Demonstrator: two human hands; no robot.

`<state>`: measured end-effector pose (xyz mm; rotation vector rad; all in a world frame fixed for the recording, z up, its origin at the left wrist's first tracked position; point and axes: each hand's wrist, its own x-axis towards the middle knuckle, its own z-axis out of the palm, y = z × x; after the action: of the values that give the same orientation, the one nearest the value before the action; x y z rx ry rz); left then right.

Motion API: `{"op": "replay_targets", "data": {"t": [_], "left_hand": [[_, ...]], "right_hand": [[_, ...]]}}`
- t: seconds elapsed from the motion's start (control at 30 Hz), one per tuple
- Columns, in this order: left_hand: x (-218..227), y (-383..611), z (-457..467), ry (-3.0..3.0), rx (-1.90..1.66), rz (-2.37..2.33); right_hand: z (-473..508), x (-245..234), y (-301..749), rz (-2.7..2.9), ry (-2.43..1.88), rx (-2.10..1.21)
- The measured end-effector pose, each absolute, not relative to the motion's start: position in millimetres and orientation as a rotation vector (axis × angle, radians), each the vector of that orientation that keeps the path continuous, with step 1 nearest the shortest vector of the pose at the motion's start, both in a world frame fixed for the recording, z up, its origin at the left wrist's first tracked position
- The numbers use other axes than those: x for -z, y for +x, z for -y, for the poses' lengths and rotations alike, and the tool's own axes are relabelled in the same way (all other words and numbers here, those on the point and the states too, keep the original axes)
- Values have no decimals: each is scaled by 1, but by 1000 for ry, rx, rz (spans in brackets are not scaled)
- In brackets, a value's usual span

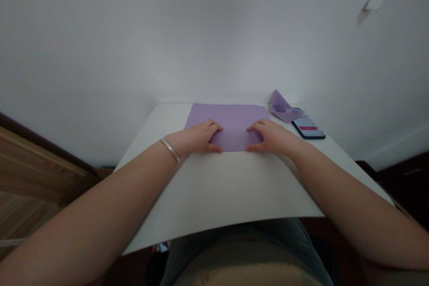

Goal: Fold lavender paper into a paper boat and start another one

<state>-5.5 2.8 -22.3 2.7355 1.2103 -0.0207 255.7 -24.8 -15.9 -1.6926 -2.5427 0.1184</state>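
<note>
A sheet of purple paper (234,116) lies on the white table (231,187), its far edge close to the wall. My left hand (203,136) rests on its left part, thumb at the near edge and fingers farther in, spread apart. Mirroring it on the right side, my right hand (268,136) touches the paper with thumb and fingertips, also spread. Between the hands, the near strip of the sheet looks slightly different in tone; whether it is folded, I cannot tell. A folded purple paper shape (283,109) with a raised point stands beyond my right hand.
A phone (308,128) with a lit screen lies at the back right, its far end by the folded paper shape. Behind the table rises a white wall (214,31). Wooden furniture (33,183) stands at the left. My lap is below the near table edge.
</note>
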Motion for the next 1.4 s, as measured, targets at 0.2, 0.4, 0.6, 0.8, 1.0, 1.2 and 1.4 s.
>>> {"op": "replay_targets", "data": {"t": [0.2, 0.4, 0.6, 0.8, 1.0, 1.2, 1.4], "left_hand": [[27, -12, -9, 2719, 30, -1196], [29, -21, -15, 2676, 89, -1110], [25, -23, -10, 2672, 152, -1122], [17, -9, 8, 2771, 73, -1273], [0, 5, 25, 3095, 73, -1317], [1, 6, 22, 3196, -56, -1166], [6, 10, 22, 3299, -137, -973]], "right_hand": [[15, 22, 273, 2576, -1611, -154], [3, 35, 289, 2649, -1435, -257], [1, 38, 296, 2709, -1355, -201], [29, 17, 265, 2737, -1098, 128], [42, 10, 233, 2779, -998, 88], [48, 11, 225, 2761, -1083, 211], [49, 8, 219, 2712, -1189, 335]]}}
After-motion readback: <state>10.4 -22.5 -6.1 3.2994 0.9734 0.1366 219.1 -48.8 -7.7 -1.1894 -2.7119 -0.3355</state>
